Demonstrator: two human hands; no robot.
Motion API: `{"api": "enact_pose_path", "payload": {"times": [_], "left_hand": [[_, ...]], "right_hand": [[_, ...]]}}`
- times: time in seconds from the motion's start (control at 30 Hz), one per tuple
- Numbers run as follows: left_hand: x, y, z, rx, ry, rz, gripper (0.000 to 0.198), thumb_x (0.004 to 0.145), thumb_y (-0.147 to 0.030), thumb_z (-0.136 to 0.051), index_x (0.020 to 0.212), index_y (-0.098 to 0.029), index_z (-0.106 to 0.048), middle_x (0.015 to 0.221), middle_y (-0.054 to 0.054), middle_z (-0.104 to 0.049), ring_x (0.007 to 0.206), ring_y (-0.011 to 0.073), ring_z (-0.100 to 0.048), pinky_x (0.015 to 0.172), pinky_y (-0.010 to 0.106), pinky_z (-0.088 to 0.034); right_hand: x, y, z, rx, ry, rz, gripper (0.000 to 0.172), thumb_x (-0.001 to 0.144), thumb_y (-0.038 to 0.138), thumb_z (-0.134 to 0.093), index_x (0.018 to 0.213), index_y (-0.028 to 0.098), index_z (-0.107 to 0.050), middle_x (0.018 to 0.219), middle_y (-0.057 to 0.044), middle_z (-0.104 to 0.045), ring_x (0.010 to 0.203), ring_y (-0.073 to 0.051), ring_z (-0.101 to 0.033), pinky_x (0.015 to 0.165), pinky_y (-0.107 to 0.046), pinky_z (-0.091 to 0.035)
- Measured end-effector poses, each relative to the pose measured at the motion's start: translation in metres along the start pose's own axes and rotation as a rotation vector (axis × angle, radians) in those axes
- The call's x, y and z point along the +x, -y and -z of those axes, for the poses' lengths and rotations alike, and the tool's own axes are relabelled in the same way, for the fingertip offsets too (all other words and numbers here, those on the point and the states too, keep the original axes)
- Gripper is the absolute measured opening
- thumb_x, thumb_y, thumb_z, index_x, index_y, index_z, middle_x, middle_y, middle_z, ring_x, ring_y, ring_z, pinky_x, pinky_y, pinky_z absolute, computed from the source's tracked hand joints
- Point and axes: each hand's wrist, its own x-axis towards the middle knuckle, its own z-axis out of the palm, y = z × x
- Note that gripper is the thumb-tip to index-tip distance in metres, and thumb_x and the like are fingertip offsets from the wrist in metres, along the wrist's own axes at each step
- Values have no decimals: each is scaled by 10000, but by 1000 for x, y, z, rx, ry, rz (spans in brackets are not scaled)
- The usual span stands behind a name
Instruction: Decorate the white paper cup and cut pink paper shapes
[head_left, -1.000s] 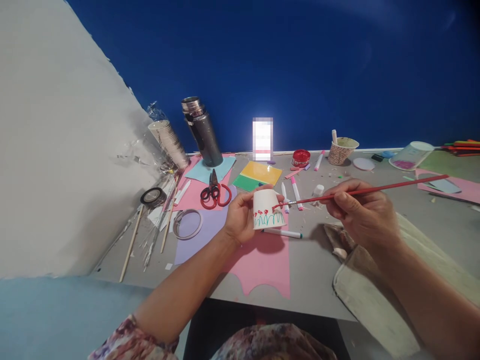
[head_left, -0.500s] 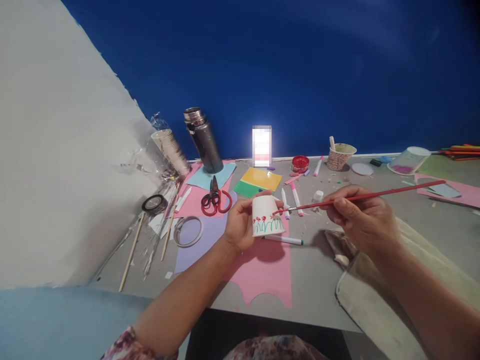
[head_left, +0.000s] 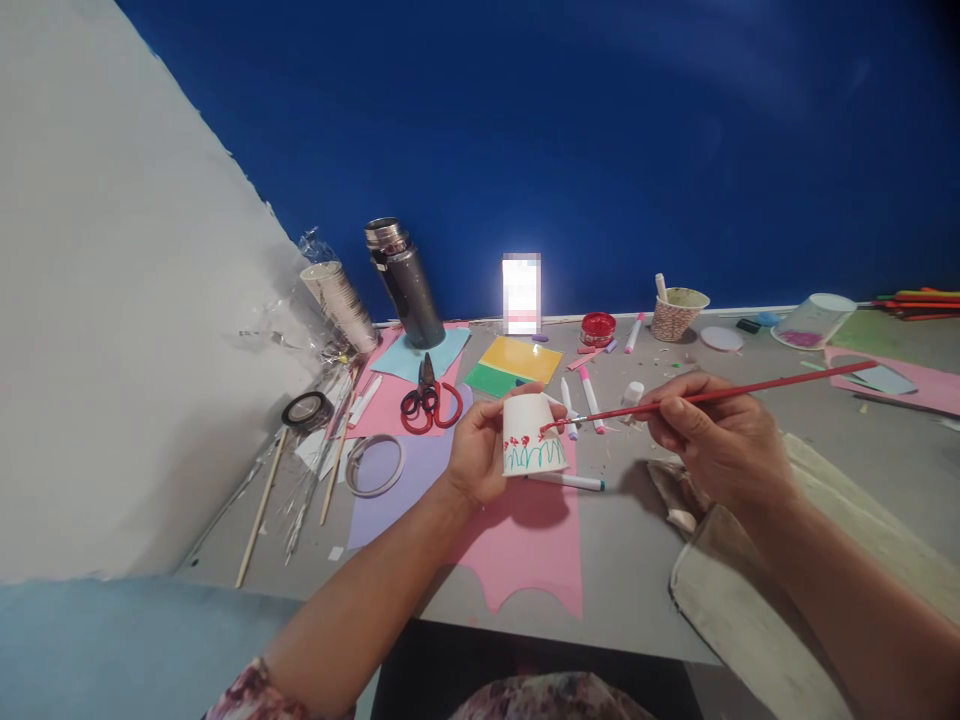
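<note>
A white paper cup (head_left: 528, 418), upside down and slightly tilted, is held in my left hand (head_left: 478, 448), fingers wrapped behind it. Green zigzag strokes run round the cup near its rim, with small red marks above them. My right hand (head_left: 709, 430) grips a long red paintbrush (head_left: 757, 385) by its handle. The brush's red-tipped bristles touch the cup's right side, beside the red marks. Below the cup a green-capped marker (head_left: 574, 482) lies on a sheet of pink paper (head_left: 536, 560).
Red-handled scissors (head_left: 427, 400), a tape roll (head_left: 375, 465) and sticks (head_left: 262, 505) lie to the left. A dark flask (head_left: 409, 290) stands at the back, near a red paint pot (head_left: 598, 328) and a patterned cup (head_left: 677, 318). A pale cloth (head_left: 750, 600) lies at the right.
The brush tip has shifted slightly left and down on the cup's side. Both hands keep their hold, and the view has shifted a little.
</note>
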Motion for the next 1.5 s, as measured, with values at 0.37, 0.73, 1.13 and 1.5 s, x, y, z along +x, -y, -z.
{"api": "enact_pose_path", "payload": {"times": [0.37,0.73,1.13,1.5], "left_hand": [[-2,-1,-4,15,-19,-20,432,834,-286,-538,1210,-107,-655,1008,182,-785,792,282,-751,770,424,-580],[-1,-1,-1,4,-2,-25,440,832,-269,-539,1228,-111,-649,1030,179,-783,807,271,-746,792,414,-571],[-2,0,-2,7,2,-20,445,828,-287,-555,1225,-113,-656,1028,178,-774,818,270,-738,781,399,-562],[-1,0,-1,16,-5,-12,451,831,-295,-558,1234,-118,-655,1017,165,-771,798,265,-726,790,416,-556]], "right_hand": [[-2,-1,3,24,44,-6,273,803,453,-884,802,223,-738,587,12,-611,511,-107,-493,464,-249,-362],[-1,0,2,32,25,-13,275,792,456,-893,807,225,-743,606,10,-627,512,-108,-488,469,-258,-353],[-1,2,0,23,18,-11,272,792,450,-893,782,224,-741,595,10,-615,506,-113,-484,458,-262,-351],[-1,3,-1,31,15,-9,263,795,437,-891,781,222,-741,604,6,-626,505,-113,-491,451,-255,-349]]}}
